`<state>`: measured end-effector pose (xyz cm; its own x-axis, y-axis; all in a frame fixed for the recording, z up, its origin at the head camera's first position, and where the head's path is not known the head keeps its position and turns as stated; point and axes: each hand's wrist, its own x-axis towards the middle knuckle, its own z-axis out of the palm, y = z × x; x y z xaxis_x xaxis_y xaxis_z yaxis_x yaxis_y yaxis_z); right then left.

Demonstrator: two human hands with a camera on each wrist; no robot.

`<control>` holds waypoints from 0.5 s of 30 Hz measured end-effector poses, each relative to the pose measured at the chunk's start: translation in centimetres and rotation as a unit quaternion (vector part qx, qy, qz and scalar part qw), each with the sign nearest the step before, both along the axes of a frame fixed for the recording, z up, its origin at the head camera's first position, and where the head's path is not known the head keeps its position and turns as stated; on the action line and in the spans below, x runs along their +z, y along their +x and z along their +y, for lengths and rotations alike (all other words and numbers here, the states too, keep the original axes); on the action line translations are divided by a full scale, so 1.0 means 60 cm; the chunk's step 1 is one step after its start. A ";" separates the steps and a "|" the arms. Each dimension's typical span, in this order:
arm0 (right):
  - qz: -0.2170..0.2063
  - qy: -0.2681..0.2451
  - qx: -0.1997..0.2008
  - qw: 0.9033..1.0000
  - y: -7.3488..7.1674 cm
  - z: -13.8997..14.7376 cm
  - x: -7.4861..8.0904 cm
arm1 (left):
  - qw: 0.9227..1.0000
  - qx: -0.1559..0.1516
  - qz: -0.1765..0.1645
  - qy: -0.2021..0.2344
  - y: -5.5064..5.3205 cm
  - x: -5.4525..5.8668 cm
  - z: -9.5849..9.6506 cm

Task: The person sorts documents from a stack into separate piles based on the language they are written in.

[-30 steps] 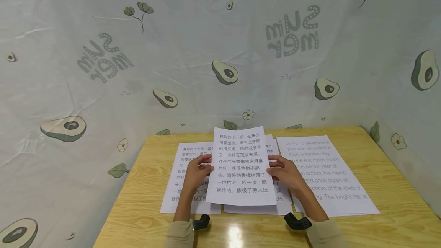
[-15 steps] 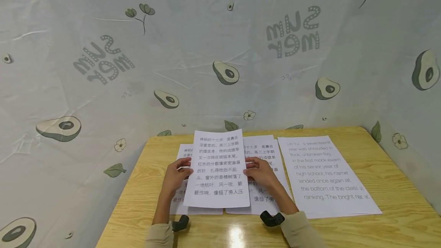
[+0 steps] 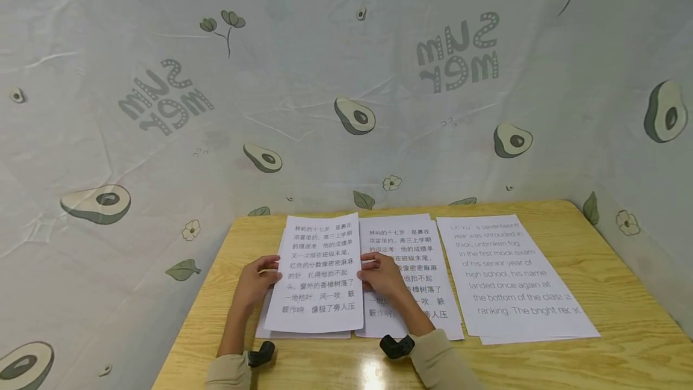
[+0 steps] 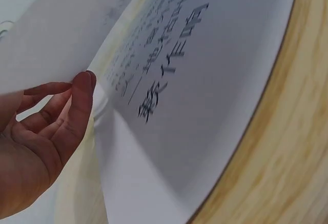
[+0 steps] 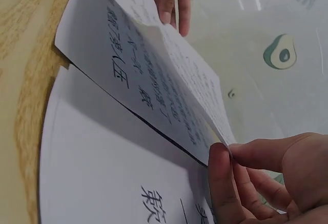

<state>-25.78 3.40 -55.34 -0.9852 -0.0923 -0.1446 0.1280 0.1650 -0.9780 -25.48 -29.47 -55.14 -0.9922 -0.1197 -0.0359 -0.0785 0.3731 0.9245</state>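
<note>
Paper printed with rows of Chinese characters is held by both hands over the left half of the wooden table, nearer its left edge than its right, its top reaching toward the far-left corner. The left hand pinches one long side between thumb and fingers, and the right hand pinches the opposite side the same way, so both grips are narrow with only the page between the fingertips.

From the head, the page seems to lie almost flat on the lower sheet, which peeks out as a thin strip. The left wrist view opens that gap: the held page lifts away, and the sheet below shows its own large characters and a shadow. The right wrist view catches the held page bowed and edge-on, with the left hand at its far side.

Only the head view gives the whole row. Middle sheets, stacked slightly out of line, lie just beside, partly under the right hand and forearm; farther toward the table's right edge lie right sheets with English text. Behind the far edge hangs a pale cloth with avocado prints.
</note>
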 end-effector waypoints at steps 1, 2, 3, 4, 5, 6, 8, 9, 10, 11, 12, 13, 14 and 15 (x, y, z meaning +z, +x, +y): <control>-0.001 0.004 -0.003 1.000 0.000 -0.004 -0.002 | 1.000 0.001 -0.002 -0.006 0.000 -0.001 -0.003; 0.001 0.007 -0.004 1.000 0.000 -0.008 -0.003 | 1.000 0.002 -0.004 -0.012 0.001 -0.003 -0.006; 0.003 0.009 -0.004 1.000 0.001 -0.012 -0.004 | 1.000 0.003 -0.006 -0.017 0.001 -0.005 -0.009; 0.004 0.011 -0.004 1.000 0.002 -0.015 -0.004 | 1.000 0.004 -0.008 -0.021 0.001 -0.006 -0.012; 0.006 0.012 -0.004 1.000 0.002 -0.017 -0.004 | 1.000 0.005 -0.010 -0.024 0.000 -0.007 -0.014; 0.008 0.015 -0.005 1.000 0.003 -0.020 -0.004 | 1.000 0.007 -0.012 -0.027 0.000 -0.008 -0.017; 0.014 0.018 -0.002 1.000 0.002 -0.024 -0.003 | 0.999 0.008 -0.012 -0.031 -0.001 -0.008 -0.022; 0.016 0.021 -0.001 1.000 0.002 -0.026 -0.002 | 0.999 0.007 -0.011 -0.033 -0.002 -0.008 -0.024; 0.017 0.023 -0.001 1.000 0.001 -0.028 -0.001 | 0.999 0.007 -0.012 -0.032 -0.002 -0.007 -0.026; 0.023 0.027 0.000 0.999 0.000 -0.029 -0.001 | 0.999 0.006 -0.012 -0.033 -0.003 -0.006 -0.027; 0.025 0.029 0.001 0.999 -0.001 -0.031 0.000 | 0.999 0.004 -0.011 -0.033 -0.004 -0.004 -0.029; 0.026 0.031 0.001 0.999 -0.002 -0.032 0.001 | 0.999 0.000 -0.010 -0.034 -0.004 -0.003 -0.030; 0.026 0.032 0.000 0.999 -0.003 -0.034 0.002 | 0.999 -0.002 -0.010 -0.034 -0.004 -0.002 -0.032; 0.026 0.033 -0.001 0.999 -0.004 -0.035 0.004 | 0.999 -0.003 -0.009 -0.035 -0.005 0.000 -0.033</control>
